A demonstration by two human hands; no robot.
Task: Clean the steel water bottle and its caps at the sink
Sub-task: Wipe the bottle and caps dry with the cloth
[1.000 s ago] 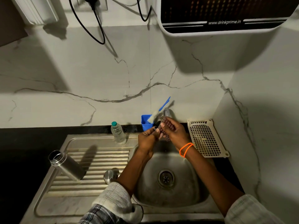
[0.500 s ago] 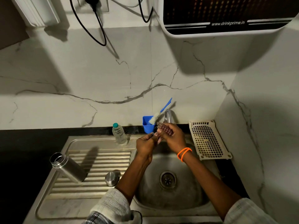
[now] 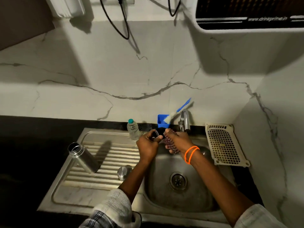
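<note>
The open steel bottle (image 3: 83, 157) stands on the ribbed drainboard at the left. A round steel cap (image 3: 124, 172) sits on the drainboard beside the basin. Over the back of the basin, my left hand (image 3: 148, 145) grips a small black cap (image 3: 158, 132). My right hand (image 3: 178, 142) holds a dark checkered scrubber (image 3: 170, 143) against that cap. Both hands are just left of the tap (image 3: 185, 120).
The steel sink (image 3: 194, 199) has a drain (image 3: 178, 181) in its middle. A small clear plastic bottle (image 3: 133, 130) and a blue holder (image 3: 162, 121) with a blue-handled brush (image 3: 178, 111) stand at the back. A cream plastic grate (image 3: 224, 143) leans at the right.
My hands stay together by the tap and shifted slightly, working the scrubber on the black cap. The camera has tilted a little. The bottle and steel cap have not moved.
</note>
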